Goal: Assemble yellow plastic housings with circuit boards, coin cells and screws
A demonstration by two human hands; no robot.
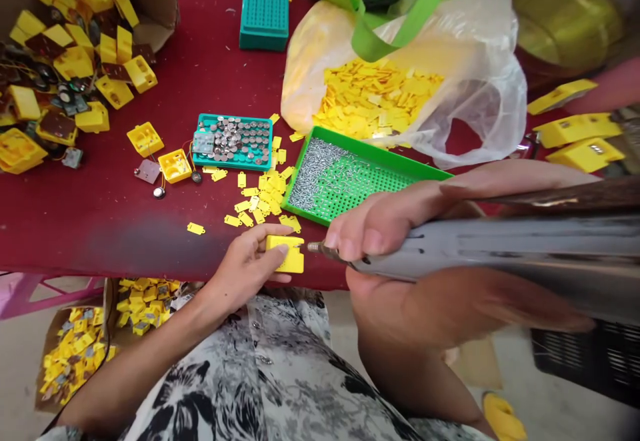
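Head view: pinching a small yellow case in the left grip, just on the near side of the green screw tray. Closing the right grip round a gray driver, near that tray too, tip almost at the case. Got loose yellow tabs left of the tray.

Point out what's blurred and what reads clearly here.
Head view: the gray tool looks soft toward the right edge; head view: the yellowish container, upper right, looks smeared; head view: the yellow box by the tool's tip is fairly sharp.
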